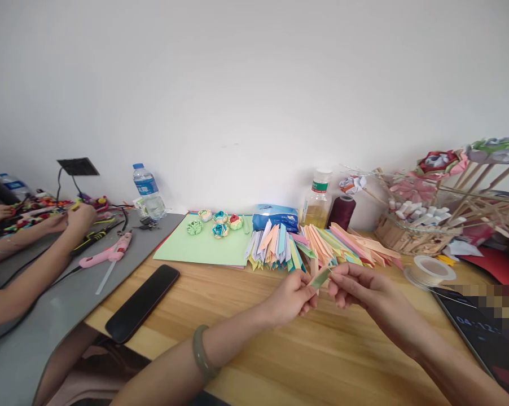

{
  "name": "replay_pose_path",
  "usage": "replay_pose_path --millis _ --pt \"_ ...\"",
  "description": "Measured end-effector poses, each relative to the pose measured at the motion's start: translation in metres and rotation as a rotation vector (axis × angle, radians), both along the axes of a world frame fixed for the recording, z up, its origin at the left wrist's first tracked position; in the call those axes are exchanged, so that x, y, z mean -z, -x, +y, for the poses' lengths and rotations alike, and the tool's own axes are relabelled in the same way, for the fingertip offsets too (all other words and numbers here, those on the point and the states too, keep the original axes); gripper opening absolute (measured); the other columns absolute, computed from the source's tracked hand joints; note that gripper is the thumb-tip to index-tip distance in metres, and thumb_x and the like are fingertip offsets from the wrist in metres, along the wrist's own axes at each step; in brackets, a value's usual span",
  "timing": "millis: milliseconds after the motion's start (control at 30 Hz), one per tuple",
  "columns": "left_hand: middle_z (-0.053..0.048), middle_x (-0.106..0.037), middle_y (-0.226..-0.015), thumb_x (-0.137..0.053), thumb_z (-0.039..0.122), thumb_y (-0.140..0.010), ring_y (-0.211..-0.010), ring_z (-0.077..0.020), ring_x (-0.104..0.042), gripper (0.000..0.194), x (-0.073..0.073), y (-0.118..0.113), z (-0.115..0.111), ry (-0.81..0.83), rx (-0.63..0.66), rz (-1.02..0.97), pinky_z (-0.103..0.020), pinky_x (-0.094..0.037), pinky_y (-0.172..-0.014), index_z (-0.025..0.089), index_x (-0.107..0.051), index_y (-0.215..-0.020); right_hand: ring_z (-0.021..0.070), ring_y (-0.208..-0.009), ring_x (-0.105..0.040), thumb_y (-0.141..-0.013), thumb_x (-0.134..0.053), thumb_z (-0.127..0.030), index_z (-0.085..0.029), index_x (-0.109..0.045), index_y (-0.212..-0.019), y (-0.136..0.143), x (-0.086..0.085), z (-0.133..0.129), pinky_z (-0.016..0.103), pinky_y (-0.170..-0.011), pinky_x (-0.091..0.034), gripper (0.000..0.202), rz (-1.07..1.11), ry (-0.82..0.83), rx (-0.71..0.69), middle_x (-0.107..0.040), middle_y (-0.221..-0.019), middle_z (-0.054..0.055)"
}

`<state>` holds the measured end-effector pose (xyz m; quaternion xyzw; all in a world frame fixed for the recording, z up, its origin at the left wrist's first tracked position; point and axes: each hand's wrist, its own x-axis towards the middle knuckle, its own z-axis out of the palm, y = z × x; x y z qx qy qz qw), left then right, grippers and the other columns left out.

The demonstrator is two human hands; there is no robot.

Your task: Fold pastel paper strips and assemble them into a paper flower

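Observation:
My left hand (294, 293) pinches a small folded paper piece (321, 279), green on the side I see, with pale pink paper beside it. The fingertips of my right hand (356, 285) are closed at the far end of that piece; something thin may be between them, too small to make out. Just behind my hands lie bunches of folded paper strips (275, 248) in several colours. Several finished paper flowers (219, 230) rest on a stack of green paper (203, 251) farther left.
A black phone (142, 304) lies left of my forearm. At right are a spool of clear line (430, 269), a tablet (470, 327) and a wooden basket (415, 234). Bottles (317, 197) stand by the wall. Another person's hands (74, 223) work near a pink glue gun (108, 254).

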<state>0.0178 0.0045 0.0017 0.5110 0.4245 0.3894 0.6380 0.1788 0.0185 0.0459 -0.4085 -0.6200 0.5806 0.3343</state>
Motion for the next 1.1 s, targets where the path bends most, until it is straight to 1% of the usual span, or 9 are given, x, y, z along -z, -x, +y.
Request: replay_pose_path --millis 100,167,300,467,567,767,833,933,1100 --pt "0.006 -0.044 -0.058 -0.056 0.047 -0.068 -0.045 -0.0041 -0.036 0.036 -0.001 -0.001 -0.001 0.067 -0.020 -0.064 -0.020 -0.024 -0.043 0.017 -0.038 -0.075 0.0105 -0.051 -0.053 -0.070 -0.058 -0.048 -0.017 -0.056 -0.075 0.006 0.002 -0.005 0.024 -0.051 -0.043 0.032 -0.049 -0.029 0.013 -0.058 -0.060 -0.001" --pt "0.006 -0.043 -0.058 -0.057 0.047 -0.067 -0.044 -0.0040 -0.035 0.036 -0.002 -0.001 -0.001 0.067 -0.028 -0.091 -0.020 -0.024 -0.043 0.016 -0.040 -0.076 0.0112 -0.046 -0.052 -0.068 -0.057 -0.050 -0.017 -0.056 -0.075 0.009 0.007 -0.007 0.024 -0.046 -0.041 0.034 -0.142 -0.022 0.011 -0.056 -0.055 -0.002" --pt "0.007 -0.041 -0.056 -0.055 0.048 -0.067 -0.043 -0.0035 -0.032 0.036 -0.003 -0.001 -0.001 0.035 -0.039 -0.073 -0.020 -0.021 -0.042 0.017 -0.039 -0.078 0.0109 -0.046 -0.052 -0.072 -0.051 -0.043 -0.017 -0.053 -0.066 0.012 0.017 -0.006 0.023 -0.046 -0.040 0.026 -0.288 -0.075 -0.024 -0.055 -0.054 -0.002" --pt "0.008 -0.041 -0.056 -0.054 0.045 -0.067 -0.042 -0.0033 -0.030 0.036 -0.005 -0.001 -0.002 0.028 -0.008 -0.083 -0.020 -0.018 -0.041 0.017 -0.039 -0.084 0.0111 -0.048 -0.052 -0.071 -0.044 -0.031 -0.019 -0.047 -0.056 0.011 0.016 -0.005 0.023 -0.047 -0.039 0.019 -0.311 -0.057 -0.056 -0.053 -0.053 -0.002" --pt "0.008 -0.040 -0.054 -0.054 0.042 -0.065 -0.040 -0.0031 -0.028 0.033 -0.008 -0.002 -0.004 0.050 -0.003 -0.116 -0.020 -0.016 -0.041 0.017 -0.039 -0.083 0.0118 -0.049 -0.051 -0.068 -0.041 -0.031 -0.019 -0.046 -0.053 0.012 0.012 -0.006 0.024 -0.049 -0.040 0.020 -0.309 -0.025 -0.047 -0.052 -0.053 -0.002" --pt "0.007 -0.042 -0.052 -0.051 0.033 -0.064 -0.041 -0.0036 -0.029 0.023 -0.017 -0.003 -0.009 0.091 -0.078 -0.121 -0.021 -0.016 -0.043 0.017 -0.041 -0.078 0.0152 -0.063 -0.058 -0.072 -0.042 -0.036 -0.017 -0.054 -0.067 0.014 0.014 -0.008 0.027 -0.059 -0.044 0.024 -0.236 -0.008 -0.067 -0.061 -0.069 0.003" --pt "0.007 -0.042 -0.053 -0.051 0.035 -0.065 -0.042 -0.0037 -0.030 0.024 -0.017 -0.004 -0.009 0.084 -0.082 -0.139 -0.021 -0.016 -0.043 0.017 -0.041 -0.079 0.0155 -0.066 -0.058 -0.075 -0.042 -0.037 -0.017 -0.055 -0.070 0.013 0.016 -0.008 0.027 -0.061 -0.044 0.024 -0.219 -0.016 -0.061 -0.062 -0.071 0.003" --pt "0.007 -0.042 -0.056 -0.053 0.044 -0.065 -0.043 -0.0036 -0.030 0.033 -0.013 -0.004 -0.009 0.065 -0.091 -0.153 -0.021 -0.017 -0.044 0.017 -0.041 -0.080 0.0158 -0.066 -0.058 -0.077 -0.043 -0.039 -0.017 -0.054 -0.070 0.012 0.016 -0.009 0.027 -0.061 -0.043 0.025 -0.210 -0.040 -0.054 -0.062 -0.070 0.003" --pt "0.007 -0.041 -0.056 -0.051 0.056 -0.067 -0.043 -0.0037 -0.029 0.042 -0.006 -0.005 -0.007 -0.015 -0.088 -0.151 -0.021 -0.017 -0.044 0.018 -0.037 -0.080 0.0145 -0.062 -0.056 -0.077 -0.044 -0.042 -0.018 -0.053 -0.068 0.013 0.015 -0.008 0.027 -0.058 -0.042 0.027 -0.221 -0.085 -0.052 -0.060 -0.067 0.002"
